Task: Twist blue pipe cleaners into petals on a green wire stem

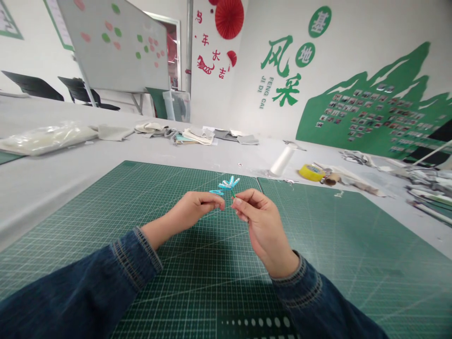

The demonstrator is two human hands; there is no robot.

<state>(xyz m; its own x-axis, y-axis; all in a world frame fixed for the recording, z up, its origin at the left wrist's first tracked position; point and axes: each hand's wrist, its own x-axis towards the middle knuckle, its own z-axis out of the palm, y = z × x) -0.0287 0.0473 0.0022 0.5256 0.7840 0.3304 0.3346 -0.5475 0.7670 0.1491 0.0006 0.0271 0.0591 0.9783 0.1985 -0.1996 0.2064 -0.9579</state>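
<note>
In the head view, the right hand (pixel 264 223) is pinching the thin green stem (pixel 233 193) of a small, light-blue and white, petalled ornament (pixel 230 183) above a green gridded cutting mat (pixel 106 212). The left hand (pixel 187 212) is curling beside it, its grip impossible to tell. The narrow pinch is risking a twisting stem; the crowding left fingers are risking bent petals.

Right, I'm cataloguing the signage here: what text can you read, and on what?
"基" and "地": green discs on the wall
"风采": wall
"FENG CAI": wall
"JI DI": wall
"马年大吉": red, wall, first character stylised
Too small or blurred: far-left poster, any print on the yellow tape roll.
</note>
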